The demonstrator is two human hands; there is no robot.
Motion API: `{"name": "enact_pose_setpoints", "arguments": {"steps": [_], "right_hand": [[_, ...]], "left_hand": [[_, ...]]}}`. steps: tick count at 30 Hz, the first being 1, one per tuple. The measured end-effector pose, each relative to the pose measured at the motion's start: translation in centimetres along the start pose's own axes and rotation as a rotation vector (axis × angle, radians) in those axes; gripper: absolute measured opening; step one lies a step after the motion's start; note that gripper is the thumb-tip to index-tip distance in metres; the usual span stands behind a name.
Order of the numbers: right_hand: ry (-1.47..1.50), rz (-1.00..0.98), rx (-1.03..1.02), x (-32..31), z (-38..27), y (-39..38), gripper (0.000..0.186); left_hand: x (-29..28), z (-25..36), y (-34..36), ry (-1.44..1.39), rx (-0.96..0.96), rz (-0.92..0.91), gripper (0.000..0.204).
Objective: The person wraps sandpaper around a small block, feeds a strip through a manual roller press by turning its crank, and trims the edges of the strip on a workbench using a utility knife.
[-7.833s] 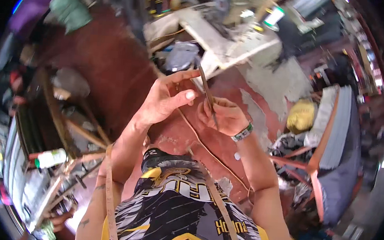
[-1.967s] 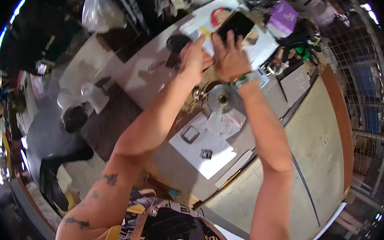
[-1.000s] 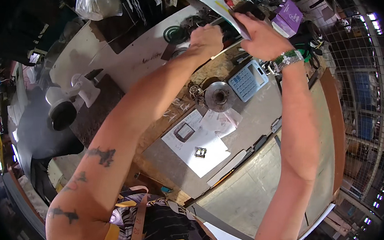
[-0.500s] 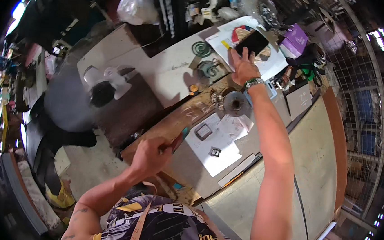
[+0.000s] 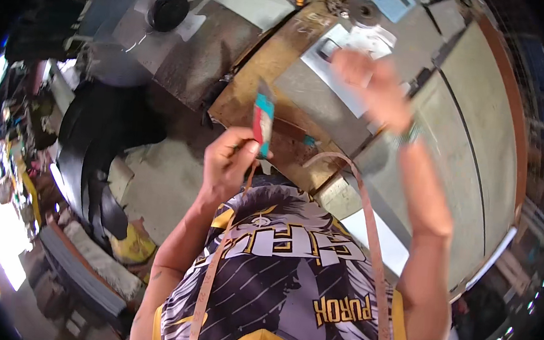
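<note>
My left hand [image 5: 231, 157] is closed on a teal-and-red tool [image 5: 263, 123], held upright with a blurred grey tip that looks like a blade, above the front edge of the wooden workbench [image 5: 239, 97]. My right hand [image 5: 371, 82] is smeared by motion over white papers [image 5: 319, 52] and a grey board on the bench; its fingers are unclear. A dark rectangular outline shows on the papers, partly hidden by that hand. A tape measure [image 5: 365, 203] hangs around my neck.
A round metal piece [image 5: 365, 12] and blue calculator [image 5: 390, 1] sit at the top. A machine-like fitting with a black disc [image 5: 168, 11] stands upper left. Black sheet material [image 5: 94, 156] drapes at the left. A pale board [image 5: 465, 153] and wire mesh run down the right.
Since half a second ago my right hand has left the phone and swung down toward me. My left hand has lifted the teal tool upright. The head view has shifted toward my body.
</note>
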State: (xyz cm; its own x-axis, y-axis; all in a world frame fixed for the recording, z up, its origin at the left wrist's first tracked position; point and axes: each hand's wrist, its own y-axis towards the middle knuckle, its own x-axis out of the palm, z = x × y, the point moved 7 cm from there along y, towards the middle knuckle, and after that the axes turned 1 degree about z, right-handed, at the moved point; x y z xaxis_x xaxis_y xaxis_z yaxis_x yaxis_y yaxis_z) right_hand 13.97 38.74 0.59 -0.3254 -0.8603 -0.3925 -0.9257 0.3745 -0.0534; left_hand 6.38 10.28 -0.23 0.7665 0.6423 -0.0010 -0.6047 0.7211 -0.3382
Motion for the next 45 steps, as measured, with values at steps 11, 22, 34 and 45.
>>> {"name": "enact_pose_setpoints", "arguments": {"steps": [11, 22, 34, 45], "right_hand": [[0.703, 0.995, 0.529, 18.9, -0.9, -33.1, 0.04], [0.642, 1.566, 0.845, 28.0, 3.7, -63.7, 0.037], [0.509, 1.548, 0.923, 18.4, 9.0, -91.2, 0.044], [0.338, 1.539, 0.568, -4.6, 13.6, -101.1, 0.025]], "left_hand": [[4.3, -8.8, 0.7, 0.87, 0.652, -0.326, 0.033], [7.1, -11.2, 8.2, 1.266, 0.54, -0.519, 0.049], [0.9, -8.6, -0.7, 0.64, 0.229, -0.007, 0.023], [46.4, -7.2, -18.0, 0.605, 0.234, -0.556, 0.021]]}}
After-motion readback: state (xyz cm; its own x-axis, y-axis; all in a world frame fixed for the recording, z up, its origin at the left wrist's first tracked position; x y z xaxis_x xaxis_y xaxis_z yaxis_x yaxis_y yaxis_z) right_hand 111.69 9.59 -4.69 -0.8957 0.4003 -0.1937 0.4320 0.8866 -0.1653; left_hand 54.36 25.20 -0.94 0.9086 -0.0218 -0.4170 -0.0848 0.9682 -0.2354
